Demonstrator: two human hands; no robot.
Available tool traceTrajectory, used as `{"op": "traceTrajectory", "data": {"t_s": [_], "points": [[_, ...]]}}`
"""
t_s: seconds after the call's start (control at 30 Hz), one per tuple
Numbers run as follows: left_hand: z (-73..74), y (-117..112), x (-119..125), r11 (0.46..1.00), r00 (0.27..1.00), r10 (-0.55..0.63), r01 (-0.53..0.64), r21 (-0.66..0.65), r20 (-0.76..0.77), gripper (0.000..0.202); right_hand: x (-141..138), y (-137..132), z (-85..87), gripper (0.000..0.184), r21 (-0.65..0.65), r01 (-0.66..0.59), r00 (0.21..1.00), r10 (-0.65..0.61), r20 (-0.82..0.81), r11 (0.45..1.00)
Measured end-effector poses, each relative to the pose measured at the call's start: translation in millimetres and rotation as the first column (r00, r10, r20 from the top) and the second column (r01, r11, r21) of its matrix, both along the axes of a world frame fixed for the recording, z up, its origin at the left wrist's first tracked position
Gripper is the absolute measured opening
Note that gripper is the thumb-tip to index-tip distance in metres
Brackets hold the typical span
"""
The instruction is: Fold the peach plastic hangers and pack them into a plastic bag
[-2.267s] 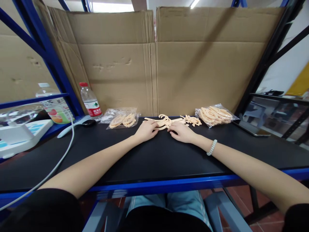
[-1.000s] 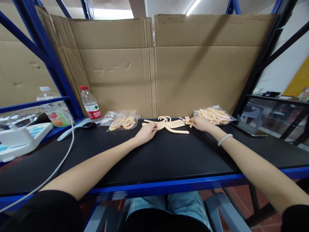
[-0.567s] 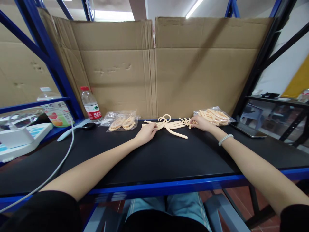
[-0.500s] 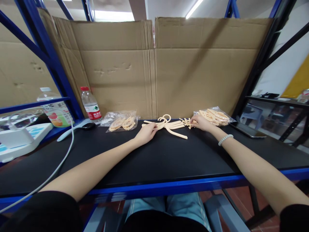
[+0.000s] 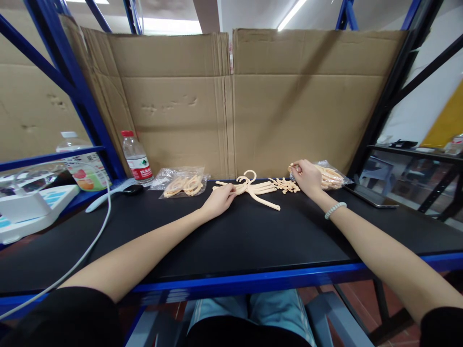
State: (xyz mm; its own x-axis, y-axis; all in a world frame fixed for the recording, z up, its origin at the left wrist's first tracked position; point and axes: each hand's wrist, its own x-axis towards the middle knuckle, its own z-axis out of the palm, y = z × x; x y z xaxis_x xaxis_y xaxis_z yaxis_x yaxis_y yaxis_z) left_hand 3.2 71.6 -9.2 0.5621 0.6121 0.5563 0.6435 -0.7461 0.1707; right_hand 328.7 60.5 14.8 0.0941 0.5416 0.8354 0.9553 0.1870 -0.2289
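A pile of cream plastic hanger-shaped parts [image 5: 253, 187] lies at the back of the black table [image 5: 231, 236]. My left hand [image 5: 219, 198] rests on the pile's left end, fingers curled onto a part. Small cream clips [image 5: 285, 185] lie just right of the pile. My right hand [image 5: 307, 176] is raised slightly at the left end of a clear bag of cream parts [image 5: 331, 177], fingers pinched on a small cream piece. A bead bracelet [image 5: 334, 210] circles my right wrist.
A second clear bag of cream parts [image 5: 183, 182] lies left of the pile. A water bottle [image 5: 136, 156] stands further left, with a white cable [image 5: 90, 231] and a white device [image 5: 29, 205]. Cardboard sheets [image 5: 231, 96] wall the back. A tablet [image 5: 372, 196] lies right.
My right hand left the hanger pile, reached right to the small clips, then lifted toward the bag with a small piece. One hanger part swung outward. My left hand stayed put.
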Motion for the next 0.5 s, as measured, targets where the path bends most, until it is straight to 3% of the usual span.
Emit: {"op": "traceTrajectory", "data": {"t_s": [0.13, 0.23, 0.37, 0.5], "points": [[-0.7, 0.7, -0.4, 1.000, 1.000, 0.012, -0.012, 0.011, 0.007, 0.009, -6.7, -5.1, 4.4, 0.027, 0.001, 0.001, 0.983, -0.001, -0.184, 1.000], [-1.1, 0.9, -0.6, 1.000, 1.000, 0.018, -0.018, 0.007, 0.014, 0.008, -13.4, -4.3, 5.0, 0.027, 0.051, -0.203, 0.907, 0.207, -0.367, 0.978], [-1.1, 0.9, -0.6, 1.000, 0.999, 0.029, -0.029, -0.006, 0.031, 0.008, -24.3, 1.9, 5.6, 0.021, 0.175, -0.437, 0.620, 0.436, -0.652, 0.882], [-0.8, 0.9, -0.6, 1.000, 0.999, 0.030, -0.030, -0.005, 0.043, 0.008, -32.7, 3.2, 7.8, 0.015, 0.205, -0.515, 0.352, 0.423, -0.835, 0.832]]}}
